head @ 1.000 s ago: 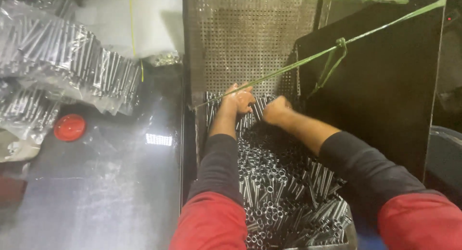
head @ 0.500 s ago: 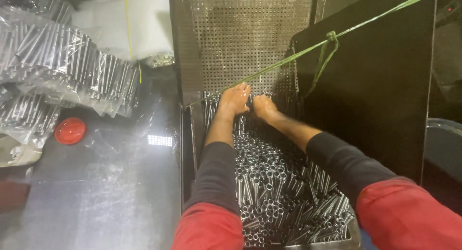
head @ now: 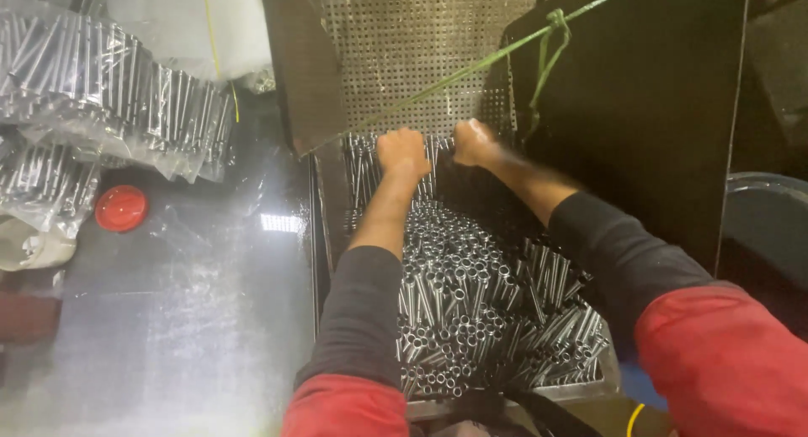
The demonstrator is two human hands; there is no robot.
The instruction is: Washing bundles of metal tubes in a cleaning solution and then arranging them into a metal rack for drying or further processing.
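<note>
Both of my arms reach into a metal bin (head: 324,210) packed with several shiny metal tubes (head: 471,294), most standing on end. My left hand (head: 402,153) is a closed fist at the far end of the bin, pressed among a row of upright tubes (head: 360,172). My right hand (head: 474,142) is beside it, blurred, its fingers curled against the tubes below the perforated metal back plate (head: 421,50). What each fist encloses is hidden. A green cord (head: 471,69) runs diagonally just above both hands.
Clear plastic bags of metal tubes (head: 109,100) lie at the upper left on a shiny steel table (head: 185,319). A red round cap (head: 121,208) rests on the table. A dark panel (head: 648,125) stands on the right, with a dark round container (head: 770,226) beyond.
Both hands have stayed at the far end of the bin, close together, shifting slightly against the tubes. The view has drifted, so the bin sits more central.
</note>
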